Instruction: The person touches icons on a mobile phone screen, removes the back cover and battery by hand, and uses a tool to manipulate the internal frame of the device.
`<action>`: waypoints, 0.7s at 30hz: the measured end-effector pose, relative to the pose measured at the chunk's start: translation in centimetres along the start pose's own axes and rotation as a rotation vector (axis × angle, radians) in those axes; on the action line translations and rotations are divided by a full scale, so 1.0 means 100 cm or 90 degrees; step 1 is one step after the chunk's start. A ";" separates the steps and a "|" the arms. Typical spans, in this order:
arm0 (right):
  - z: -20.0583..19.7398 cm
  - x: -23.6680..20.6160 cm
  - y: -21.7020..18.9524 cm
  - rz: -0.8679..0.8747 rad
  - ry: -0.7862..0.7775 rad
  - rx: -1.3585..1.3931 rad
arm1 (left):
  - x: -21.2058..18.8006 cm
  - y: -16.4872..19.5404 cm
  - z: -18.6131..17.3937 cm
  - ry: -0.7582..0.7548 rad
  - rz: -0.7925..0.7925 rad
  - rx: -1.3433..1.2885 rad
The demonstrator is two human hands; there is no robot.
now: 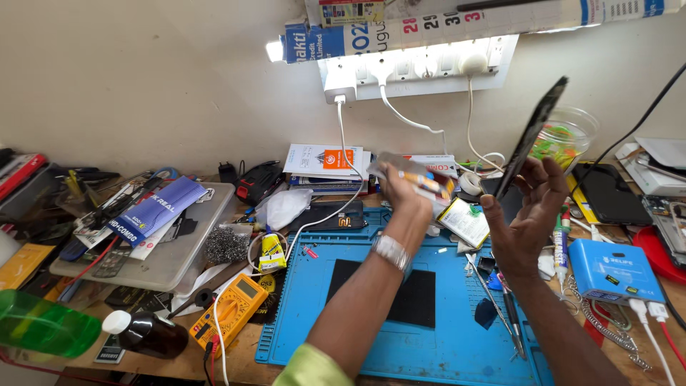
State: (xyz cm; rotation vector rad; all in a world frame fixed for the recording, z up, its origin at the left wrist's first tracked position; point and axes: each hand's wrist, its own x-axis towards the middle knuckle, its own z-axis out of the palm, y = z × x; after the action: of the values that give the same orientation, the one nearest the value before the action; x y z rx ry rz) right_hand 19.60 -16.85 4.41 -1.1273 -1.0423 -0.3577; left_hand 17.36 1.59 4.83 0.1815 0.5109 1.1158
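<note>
Right hand (525, 214) fingers pinching thin black flat phone panel (532, 136) edge-on, left hand (404, 189) gripping crinkled clear packet (421, 179) at 12 o'clock above blue rubber mat (400, 343): slip risk, probable cracking.

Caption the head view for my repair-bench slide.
Right hand lifts a dark phone; left hand grips a small packet.

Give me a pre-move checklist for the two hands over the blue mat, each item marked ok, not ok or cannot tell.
1. Right hand grips the dark phone panel: ok, fingers hold its lower end, panel raised edge-on and tilted.
2. Left hand has its packet secure: cannot tell, the packet is blurred.
3. Bare space on the blue mat below the hands: ok, the near part is free.
4. Tweezers away from the arms: not ok, they lie beside the right forearm.
5. White cable out of the left hand's way: cannot tell, it runs down close behind it.
</note>
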 end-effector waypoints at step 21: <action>0.004 0.008 0.007 0.349 -0.160 0.627 | -0.040 0.052 -0.037 -0.312 0.038 0.322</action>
State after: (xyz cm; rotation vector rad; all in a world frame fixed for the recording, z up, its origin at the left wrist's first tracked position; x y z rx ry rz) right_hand 20.31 -15.96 4.68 -0.5061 -0.8971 0.6972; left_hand 10.03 -0.05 4.88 0.8928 0.3377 0.9372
